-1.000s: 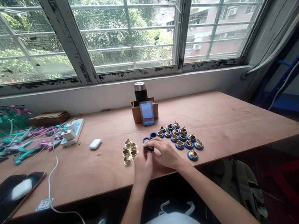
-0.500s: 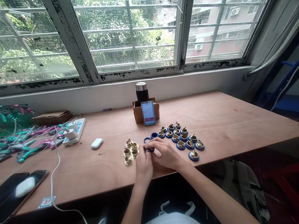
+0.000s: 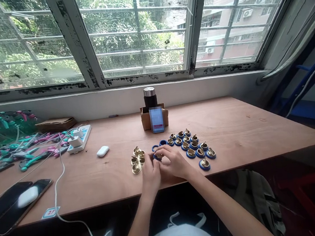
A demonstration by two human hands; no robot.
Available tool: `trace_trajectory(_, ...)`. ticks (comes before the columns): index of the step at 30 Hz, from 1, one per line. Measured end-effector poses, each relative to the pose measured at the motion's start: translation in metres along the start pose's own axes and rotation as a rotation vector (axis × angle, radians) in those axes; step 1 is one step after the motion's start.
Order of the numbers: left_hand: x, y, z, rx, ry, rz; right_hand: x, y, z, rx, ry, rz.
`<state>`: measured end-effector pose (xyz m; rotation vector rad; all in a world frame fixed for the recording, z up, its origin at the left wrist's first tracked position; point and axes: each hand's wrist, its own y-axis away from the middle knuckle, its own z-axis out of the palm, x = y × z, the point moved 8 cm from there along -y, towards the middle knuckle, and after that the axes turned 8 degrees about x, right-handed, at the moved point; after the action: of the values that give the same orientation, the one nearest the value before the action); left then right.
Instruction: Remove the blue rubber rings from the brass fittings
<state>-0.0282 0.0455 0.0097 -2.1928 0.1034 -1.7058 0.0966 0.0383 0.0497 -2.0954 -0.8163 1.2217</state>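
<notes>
Between my fingertips is a blue ring with a gold metal piece in it, partly hidden by the fingers. My left hand pinches it from the left and near side. My right hand reaches over from the right, its fingers closed on the same ring. Just beyond the hands lie two blue rings without gold pieces. A small group of loose gold metal pieces sits left of my left hand. Right of my right hand, several blue rings with gold pieces in them stand in rough rows.
A black bottle in a cardboard box stands at the back, a phone leaning on it. Leftward are a white earbud case, a power strip, dark phones and many teal-and-pink tools. The table's front edge runs beneath my wrists.
My fingers have shifted slightly around the ring, and its gold piece shows more now. The view has moved a little; the things on the table stay put.
</notes>
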Motion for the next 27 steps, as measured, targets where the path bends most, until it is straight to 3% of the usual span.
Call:
trace_trajectory(17,-0.001,0.004,0.006,0.002,-0.055,0.049,0.001,0.002,0.006,-0.029,0.064,-0.049)
trace_trajectory(27,-0.004,0.004,0.007,0.006,-0.062,0.005,0.0,0.004,0.01,-0.05,0.064,-0.08)
